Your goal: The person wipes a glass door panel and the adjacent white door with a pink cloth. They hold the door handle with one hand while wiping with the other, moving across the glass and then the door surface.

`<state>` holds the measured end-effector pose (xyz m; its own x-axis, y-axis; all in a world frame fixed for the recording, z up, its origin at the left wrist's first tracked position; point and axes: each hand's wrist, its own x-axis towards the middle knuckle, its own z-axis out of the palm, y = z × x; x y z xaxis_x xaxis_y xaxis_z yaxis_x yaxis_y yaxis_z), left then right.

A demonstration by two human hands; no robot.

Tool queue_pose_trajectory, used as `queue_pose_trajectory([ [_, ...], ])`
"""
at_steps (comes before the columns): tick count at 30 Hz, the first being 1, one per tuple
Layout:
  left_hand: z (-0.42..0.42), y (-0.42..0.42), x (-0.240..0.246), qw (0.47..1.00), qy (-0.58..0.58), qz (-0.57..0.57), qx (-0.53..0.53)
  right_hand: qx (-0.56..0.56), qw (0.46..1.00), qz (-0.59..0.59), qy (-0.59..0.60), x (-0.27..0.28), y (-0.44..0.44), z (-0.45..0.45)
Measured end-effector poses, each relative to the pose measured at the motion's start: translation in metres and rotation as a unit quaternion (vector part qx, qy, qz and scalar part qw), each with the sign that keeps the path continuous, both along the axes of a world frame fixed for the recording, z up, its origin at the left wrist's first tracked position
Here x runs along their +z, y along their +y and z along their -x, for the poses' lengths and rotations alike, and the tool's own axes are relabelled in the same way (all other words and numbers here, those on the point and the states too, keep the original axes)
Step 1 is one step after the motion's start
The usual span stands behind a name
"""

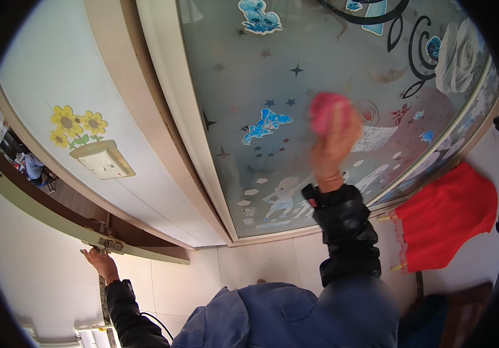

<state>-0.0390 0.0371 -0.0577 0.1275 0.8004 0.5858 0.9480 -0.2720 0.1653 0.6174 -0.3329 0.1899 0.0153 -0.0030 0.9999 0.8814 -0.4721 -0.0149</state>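
Note:
My right hand [336, 141] presses a pink cloth [328, 112] to a frosted glass panel [241, 74]; hand and cloth are blurred. The glass carries stickers of stars, clouds and figures. Left of the cloth is a blue patterned sticker [267, 125], and a pale rectangular patch [373, 138] lies to its right. At the lower left, my left hand [101, 264] is on the handle at the lock [111, 244] of a pale door [36, 226], which stands ajar. The fingers partly hide the handle.
A light switch [102, 160] with yellow flower stickers [67, 122] is on the wall between door and glass. A red cloth [452, 222] hangs at the right. Through the door gap a person [34, 167] shows far off. White pipes [88, 332] are at the lower left, above a tiled floor [258, 261].

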Motion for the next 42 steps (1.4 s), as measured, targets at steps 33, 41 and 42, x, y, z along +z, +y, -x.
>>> queue_pose_trajectory([
  [33, 0.051, 0.018, 0.001, 0.969, 0.203, 0.092, 0.108, 0.093, 0.822, -0.422, 0.371, -0.082, -0.324, -0.342],
  [41, 0.053, 0.023, 0.014, 0.983, 0.172, 0.059, -0.011, 0.031, 0.675, -0.446, 0.587, -0.321, -0.275, -0.274],
  [42, 0.053, 0.024, 0.016, 0.977, 0.186, 0.105, 0.012, 0.052, 0.650, -0.468, 0.597, -0.339, -0.265, -0.255],
])
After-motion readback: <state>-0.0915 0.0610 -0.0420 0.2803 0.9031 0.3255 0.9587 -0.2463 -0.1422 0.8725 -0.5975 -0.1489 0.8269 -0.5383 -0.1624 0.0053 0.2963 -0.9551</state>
